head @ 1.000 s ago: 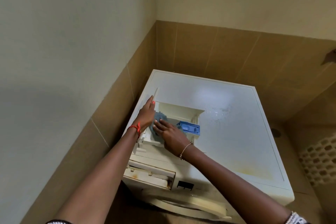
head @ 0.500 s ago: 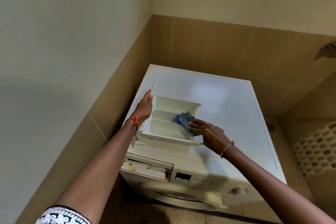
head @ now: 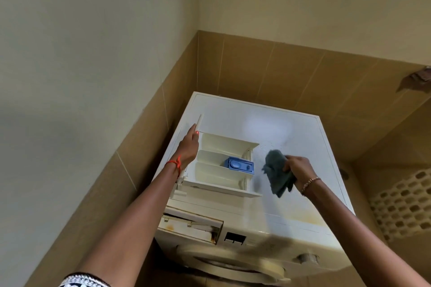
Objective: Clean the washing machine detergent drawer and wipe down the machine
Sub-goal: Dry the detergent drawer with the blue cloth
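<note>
The detergent drawer (head: 224,165) lies on top of the washing machine (head: 291,142), near its left edge, long axis running left to right, compartments facing up. It looks light, rigid plastic, best gripped by its walls. The left hand (head: 187,150) steadies its left end; the right hand (head: 299,170) clutches a soft blue cloth (head: 277,172) just to its right.

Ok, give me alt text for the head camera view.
A detergent drawer lies on top of a white washing machine; the left hand steadies its side while the right hand holds a grey-blue cloth beside it.
</note>
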